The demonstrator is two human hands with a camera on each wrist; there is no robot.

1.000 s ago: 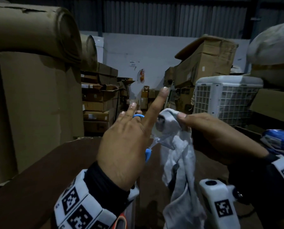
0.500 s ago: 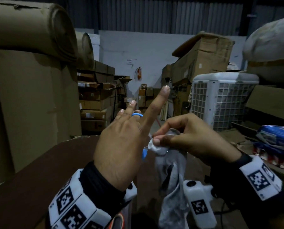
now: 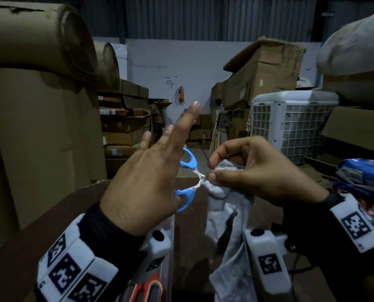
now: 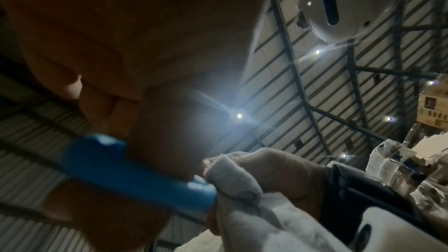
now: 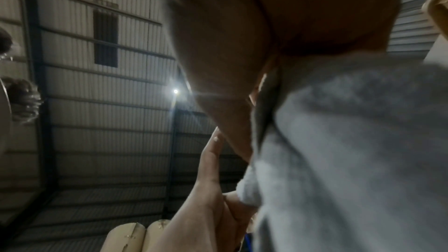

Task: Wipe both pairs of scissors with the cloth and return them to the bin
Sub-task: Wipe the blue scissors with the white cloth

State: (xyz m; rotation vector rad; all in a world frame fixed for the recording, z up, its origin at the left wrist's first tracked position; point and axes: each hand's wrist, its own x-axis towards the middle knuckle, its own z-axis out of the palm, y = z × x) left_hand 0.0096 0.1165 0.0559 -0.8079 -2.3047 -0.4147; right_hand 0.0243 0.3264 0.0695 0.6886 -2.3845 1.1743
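From the head camera, the left hand point(image 3: 142, 184) is holding the small blue-handled scissors point(image 3: 187, 177) up in front of the chest, with fingers and thumb seemingly hooked through the two plastic loops, which are spread wide apart, while the index finger is pointing straight out. The right hand point(image 3: 253, 171) is pinching a rumpled pale grey cloth point(image 3: 223, 205) between thumb and forefinger and pressing it around the metal just past the pivot, so the blades themselves are hidden inside the fabric; the rest of the cloth is hanging down over the dark brown tabletop point(image 3: 51, 225). At the bottom edge, a second pair of scissors with red-orange handles point(image 3: 148, 289) is lying in what looks like a clear plastic bin point(image 3: 170, 247), though its outline is hard to make out. The left wrist camera is showing one blue handle point(image 4: 135, 175) close up, with the cloth point(image 4: 242, 194) bunched against its end. The right wrist camera is showing mostly blurred grey cloth point(image 5: 351, 150) under curled fingers, and nothing of the blades. Judging by this, the wiping of the blue pair is under way; whether the red-orange pair is already wiped cannot be told, and the blue pair is yet to go back in the bin.
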